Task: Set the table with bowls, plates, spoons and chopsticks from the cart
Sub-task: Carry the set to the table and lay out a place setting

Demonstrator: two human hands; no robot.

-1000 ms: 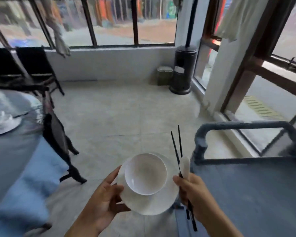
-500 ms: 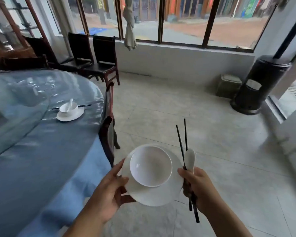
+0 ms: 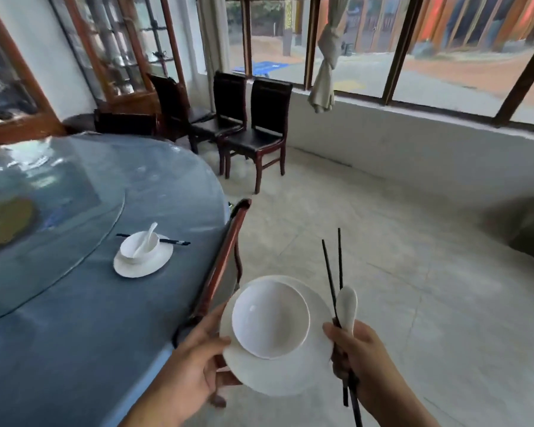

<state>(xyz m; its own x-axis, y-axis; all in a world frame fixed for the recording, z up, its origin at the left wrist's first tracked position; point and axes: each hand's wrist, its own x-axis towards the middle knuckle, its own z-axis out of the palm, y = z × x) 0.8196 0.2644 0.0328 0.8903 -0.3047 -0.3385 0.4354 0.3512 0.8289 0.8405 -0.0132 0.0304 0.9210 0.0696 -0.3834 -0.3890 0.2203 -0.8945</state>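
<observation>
Gripped plate (image 3: 278, 369) with bowl (image 3: 270, 317) in left hand (image 3: 188, 374). Clenched chopsticks (image 3: 332, 278) and spoon (image 3: 346, 306) in right hand (image 3: 363, 362), tips pointing away, upward.

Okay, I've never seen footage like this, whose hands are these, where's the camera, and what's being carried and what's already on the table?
There is no machine here. The camera sits on a person's head, looking forward and down, so you see their own two bare hands. The left hand holds a white plate by its rim, with an empty white bowl sitting on it. The right hand grips a pair of black chopsticks and a white spoon. To the left is a round table with a blue cloth. One place is already set there: a plate with a bowl on it, a spoon in the bowl, chopsticks lying behind it.
</observation>
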